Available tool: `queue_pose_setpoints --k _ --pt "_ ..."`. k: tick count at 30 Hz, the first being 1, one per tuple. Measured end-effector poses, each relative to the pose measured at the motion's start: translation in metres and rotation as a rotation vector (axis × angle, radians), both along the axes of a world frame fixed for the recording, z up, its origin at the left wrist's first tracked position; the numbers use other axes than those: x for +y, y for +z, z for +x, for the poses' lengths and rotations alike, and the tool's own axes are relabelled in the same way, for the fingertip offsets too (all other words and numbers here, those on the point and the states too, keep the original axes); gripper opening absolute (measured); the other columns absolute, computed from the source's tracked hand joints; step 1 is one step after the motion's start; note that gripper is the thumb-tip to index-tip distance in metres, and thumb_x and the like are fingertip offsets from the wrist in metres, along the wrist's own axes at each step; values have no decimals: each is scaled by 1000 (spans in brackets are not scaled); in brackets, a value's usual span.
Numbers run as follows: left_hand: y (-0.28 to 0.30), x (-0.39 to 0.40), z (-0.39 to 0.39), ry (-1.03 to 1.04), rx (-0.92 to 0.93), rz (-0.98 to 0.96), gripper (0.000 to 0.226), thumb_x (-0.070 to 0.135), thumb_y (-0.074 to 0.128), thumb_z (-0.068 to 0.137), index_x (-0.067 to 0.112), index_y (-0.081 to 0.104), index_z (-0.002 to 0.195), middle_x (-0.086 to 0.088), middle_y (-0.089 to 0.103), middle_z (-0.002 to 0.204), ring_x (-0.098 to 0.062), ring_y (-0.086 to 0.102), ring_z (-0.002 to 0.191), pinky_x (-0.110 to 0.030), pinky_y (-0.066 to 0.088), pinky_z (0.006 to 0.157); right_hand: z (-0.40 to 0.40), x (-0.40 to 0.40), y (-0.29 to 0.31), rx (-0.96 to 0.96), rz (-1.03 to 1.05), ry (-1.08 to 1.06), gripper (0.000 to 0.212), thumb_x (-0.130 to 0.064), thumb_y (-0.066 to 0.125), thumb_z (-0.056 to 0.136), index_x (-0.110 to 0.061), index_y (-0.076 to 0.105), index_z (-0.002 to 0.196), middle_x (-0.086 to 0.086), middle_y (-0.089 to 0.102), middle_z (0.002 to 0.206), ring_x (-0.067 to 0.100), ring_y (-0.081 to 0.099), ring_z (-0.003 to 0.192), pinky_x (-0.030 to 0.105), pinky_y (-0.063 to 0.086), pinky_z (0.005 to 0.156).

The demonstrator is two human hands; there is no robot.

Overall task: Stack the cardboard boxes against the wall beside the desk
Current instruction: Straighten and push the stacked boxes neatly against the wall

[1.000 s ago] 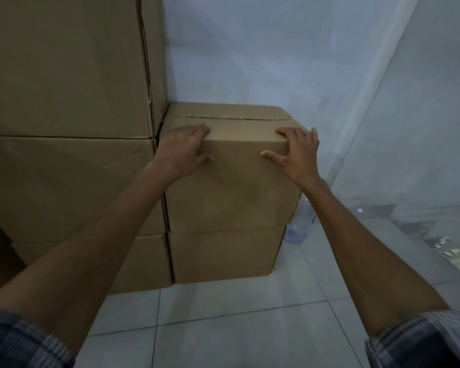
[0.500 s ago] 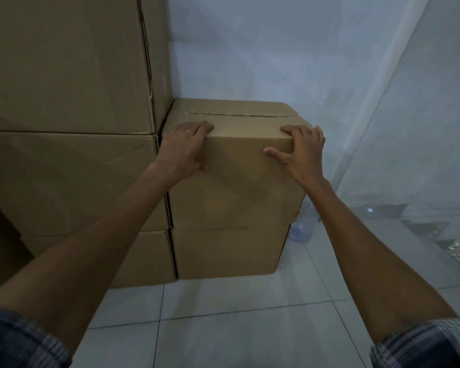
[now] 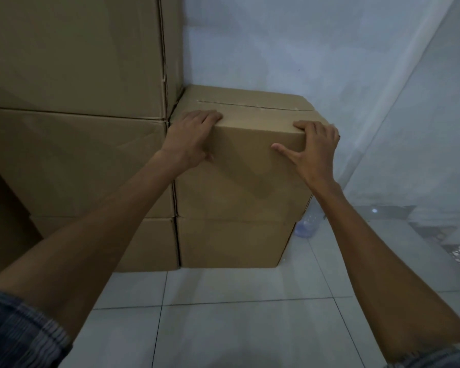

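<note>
A brown cardboard box (image 3: 250, 168) sits on top of a lower cardboard box (image 3: 231, 245), in the corner against the pale wall (image 3: 303, 49). My left hand (image 3: 191, 136) grips its upper front left corner, fingers bent over the top edge and thumb on the front face. At the upper front right corner my right hand (image 3: 314, 147) holds on, fingers over the top edge and thumb spread on the front. The top box overhangs the lower one slightly on the right.
A taller stack of large cardboard boxes (image 3: 72, 160) stands directly left, touching the top box. A clear plastic bottle (image 3: 307, 225) lies on the floor behind the lower box's right side. White floor tiles (image 3: 237, 328) stretch toward me.
Both hands keep the same hold on the top box. The boxes now appear slightly larger and further right in the view; the top box itself shows no clear shift.
</note>
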State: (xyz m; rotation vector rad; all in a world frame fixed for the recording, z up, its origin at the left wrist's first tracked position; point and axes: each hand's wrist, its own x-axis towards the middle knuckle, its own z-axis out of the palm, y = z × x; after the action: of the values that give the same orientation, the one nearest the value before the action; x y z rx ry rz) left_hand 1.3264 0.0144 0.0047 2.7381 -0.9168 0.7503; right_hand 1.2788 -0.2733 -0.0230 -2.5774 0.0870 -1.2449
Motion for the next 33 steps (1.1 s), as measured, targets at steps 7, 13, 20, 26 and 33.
queue_pose_setpoints --k 7,13,20,26,33 --pt "-5 2 -3 15 -28 -46 91 26 86 64 14 41 142 -11 45 146 -31 42 133 -40 27 111 9 -3 1 23 18 7 83 -84 56 68 -20 59 120 2 61 124 27 45 128 44 3 120" --pt "-7 -5 0 33 -49 -50 89 25 86 63 15 42 140 -10 47 144 -31 42 133 -40 27 112 15 -10 2 44 33 12 85 -85 56 65 -20 59 120 4 60 124 29 41 132 45 1 120" --pt "-3 -12 3 29 -35 -39 91 21 88 60 16 41 139 -11 48 142 -32 42 132 -43 30 111 18 -14 4 49 44 21 88 -87 55 63 -22 59 122 3 59 127 28 41 133 44 -1 121" --pt "-7 -11 -5 57 -58 -23 94 23 87 63 13 39 143 -14 43 147 -34 38 135 -45 26 115 13 -16 4 83 23 55 90 -88 51 66 -21 55 126 4 53 133 26 39 135 48 4 122" --pt "-14 -14 -17 106 -141 -9 85 37 74 75 6 35 143 -18 40 147 -36 36 136 -47 25 116 -13 -19 -13 -106 187 100 79 -64 65 82 -16 43 140 6 32 155 18 26 141 48 20 120"
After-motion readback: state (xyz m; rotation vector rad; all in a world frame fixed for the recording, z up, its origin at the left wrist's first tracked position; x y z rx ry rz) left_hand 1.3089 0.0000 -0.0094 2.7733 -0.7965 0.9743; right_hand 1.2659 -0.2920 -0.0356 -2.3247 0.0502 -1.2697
